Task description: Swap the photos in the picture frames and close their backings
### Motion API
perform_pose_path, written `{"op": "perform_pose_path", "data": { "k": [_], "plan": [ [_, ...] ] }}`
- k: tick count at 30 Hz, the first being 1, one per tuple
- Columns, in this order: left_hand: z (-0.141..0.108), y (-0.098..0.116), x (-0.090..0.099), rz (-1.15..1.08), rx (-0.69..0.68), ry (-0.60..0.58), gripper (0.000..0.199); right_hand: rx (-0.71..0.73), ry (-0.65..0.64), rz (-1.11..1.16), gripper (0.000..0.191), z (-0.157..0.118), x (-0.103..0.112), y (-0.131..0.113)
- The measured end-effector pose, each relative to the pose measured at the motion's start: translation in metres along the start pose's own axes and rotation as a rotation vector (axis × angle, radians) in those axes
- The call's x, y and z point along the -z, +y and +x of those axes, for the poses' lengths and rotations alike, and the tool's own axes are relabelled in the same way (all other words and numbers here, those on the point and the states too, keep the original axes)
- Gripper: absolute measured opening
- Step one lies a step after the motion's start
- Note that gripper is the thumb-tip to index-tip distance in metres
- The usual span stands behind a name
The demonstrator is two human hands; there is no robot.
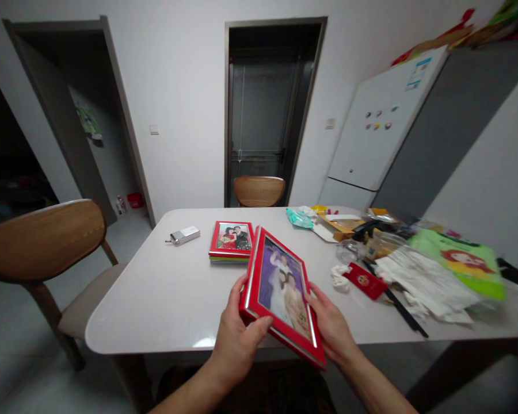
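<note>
Tilted above the near edge of the white table (164, 310) is a red photo album (252, 287) with a silver-edged picture of a couple set in its cover. My left hand (237, 339) grips its left side, thumb over the front. On the opposite side my right hand (330, 322) holds the edge; some of its fingers are hidden behind. Just beyond lies a stack with a second red album (230, 251) on top, also bearing a couple's picture. A green-edged item shows beneath it.
A silver power-bank-like device (185, 236) sits at the table's left. Along the right side lie a red card (366, 282), white tissues (427, 284), a black strip (406, 313), a bright green bag (461, 259) and clear plastic. Wooden chairs (43, 241) stand left and behind.
</note>
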State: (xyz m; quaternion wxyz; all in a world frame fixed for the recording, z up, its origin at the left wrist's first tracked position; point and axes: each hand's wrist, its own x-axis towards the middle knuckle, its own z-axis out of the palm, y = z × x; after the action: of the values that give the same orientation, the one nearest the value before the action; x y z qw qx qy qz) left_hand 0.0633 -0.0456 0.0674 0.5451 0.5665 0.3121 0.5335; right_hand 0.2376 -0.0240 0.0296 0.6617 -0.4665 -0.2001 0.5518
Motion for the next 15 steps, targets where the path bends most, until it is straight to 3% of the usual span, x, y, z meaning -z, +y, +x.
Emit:
{"op": "perform_pose_path", "data": {
  "k": [4, 8, 12, 15],
  "plan": [
    [0.013, -0.037, -0.010, 0.069, 0.098, -0.145, 0.066, 0.031, 0.125, -0.382, 0.059, 0.034, 0.042, -0.036],
    [0.023, -0.070, -0.023, 0.353, 0.122, -0.194, 0.059, 0.182, 0.201, -0.839, 0.046, 0.067, 0.067, -0.052],
    [0.039, -0.081, -0.030, 0.739, 0.096, -0.193, 0.051, 0.310, 0.179, -1.318, 0.039, 0.095, 0.078, -0.057],
    [0.048, -0.080, -0.032, 0.887, 0.064, -0.224, 0.048, 0.348, 0.169, -1.455, 0.034, 0.107, 0.079, -0.055]
  ]
}}
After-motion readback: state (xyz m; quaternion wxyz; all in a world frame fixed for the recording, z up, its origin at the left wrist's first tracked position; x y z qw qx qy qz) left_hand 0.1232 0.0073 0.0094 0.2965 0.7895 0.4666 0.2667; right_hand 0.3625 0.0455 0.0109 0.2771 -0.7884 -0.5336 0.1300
